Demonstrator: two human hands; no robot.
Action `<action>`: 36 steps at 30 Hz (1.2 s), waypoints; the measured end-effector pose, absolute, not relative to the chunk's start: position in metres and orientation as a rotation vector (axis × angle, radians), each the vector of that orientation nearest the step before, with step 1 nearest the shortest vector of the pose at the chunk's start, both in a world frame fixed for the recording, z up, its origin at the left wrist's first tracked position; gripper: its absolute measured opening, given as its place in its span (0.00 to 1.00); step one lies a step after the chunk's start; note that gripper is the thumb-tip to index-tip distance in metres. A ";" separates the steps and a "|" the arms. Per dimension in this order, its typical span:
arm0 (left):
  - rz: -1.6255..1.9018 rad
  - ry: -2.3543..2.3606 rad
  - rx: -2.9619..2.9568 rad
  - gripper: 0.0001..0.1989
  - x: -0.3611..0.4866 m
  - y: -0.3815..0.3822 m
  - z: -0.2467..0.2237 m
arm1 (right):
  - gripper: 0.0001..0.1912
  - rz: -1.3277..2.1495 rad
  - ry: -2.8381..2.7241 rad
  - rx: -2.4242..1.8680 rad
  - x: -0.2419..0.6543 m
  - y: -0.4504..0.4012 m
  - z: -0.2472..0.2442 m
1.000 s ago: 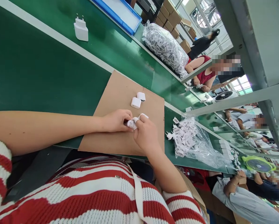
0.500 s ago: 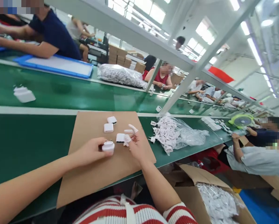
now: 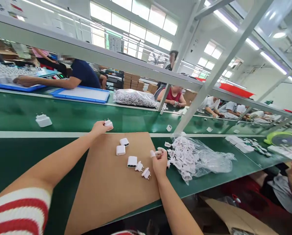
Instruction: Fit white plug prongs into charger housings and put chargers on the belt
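My left hand (image 3: 99, 128) reaches over the belt edge, pinching a white charger (image 3: 108, 124) with its two pins pointing up. My right hand (image 3: 160, 161), white covers on some fingertips, hovers at the right edge of the cardboard sheet (image 3: 111, 195). Its fingers are half bent and apart, with nothing visible between them. On the cardboard lie three white charger bodies, one of them a charger body (image 3: 132, 161) beside two loose plug heads (image 3: 142, 170). Just right of that hand, a heap of plug heads (image 3: 183, 156) spills from a clear plastic bag (image 3: 214, 162).
A green conveyor belt (image 3: 70, 114) runs across, carrying another charger (image 3: 43, 120) at left. A slanted metal post (image 3: 197, 107) rises behind the bag. Co-workers sit along the far side. A green fan (image 3: 283, 139) stands at right; an open carton (image 3: 224, 212) is below.
My left hand has carried the charger forward and left, from the cardboard to the belt. My right hand has moved right, away from the charger bodies, uncovering two plug heads. The view has shifted.
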State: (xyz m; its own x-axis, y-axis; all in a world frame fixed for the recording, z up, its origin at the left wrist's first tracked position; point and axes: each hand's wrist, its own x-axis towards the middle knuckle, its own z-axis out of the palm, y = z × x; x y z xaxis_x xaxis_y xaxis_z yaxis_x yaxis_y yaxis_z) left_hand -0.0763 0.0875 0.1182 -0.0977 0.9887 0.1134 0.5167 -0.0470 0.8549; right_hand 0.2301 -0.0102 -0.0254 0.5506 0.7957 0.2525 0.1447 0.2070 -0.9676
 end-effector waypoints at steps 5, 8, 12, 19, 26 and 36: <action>1.092 1.798 1.590 0.19 -0.088 0.123 0.103 | 0.20 0.651 -1.080 -1.336 0.228 -0.008 -0.028; 1.086 1.926 1.546 0.17 -0.096 0.144 0.097 | 0.20 0.751 -1.030 -1.333 0.226 -0.011 -0.025; 1.266 2.151 1.662 0.20 -0.104 0.143 0.090 | 0.17 0.727 -1.003 -1.329 0.229 -0.017 -0.017; 1.047 1.274 2.123 0.18 -0.055 0.023 0.091 | 0.23 0.573 -0.897 -1.276 0.206 -0.038 0.022; 0.996 0.641 2.059 0.14 0.025 -0.072 0.109 | 0.37 0.882 -0.865 -1.013 0.164 -0.074 0.071; 0.856 0.345 2.688 0.11 0.040 -0.073 0.087 | 0.34 1.061 -0.717 -0.887 0.177 -0.097 0.069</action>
State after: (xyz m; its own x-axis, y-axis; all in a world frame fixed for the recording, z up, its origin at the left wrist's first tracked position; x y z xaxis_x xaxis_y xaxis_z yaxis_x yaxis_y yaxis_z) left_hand 0.0396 -0.0731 0.0872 0.7936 0.3134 0.5215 0.1357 -0.9267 0.3504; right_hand 0.1773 -0.0967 0.0688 0.3328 0.9398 0.0774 -0.4226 0.2220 -0.8787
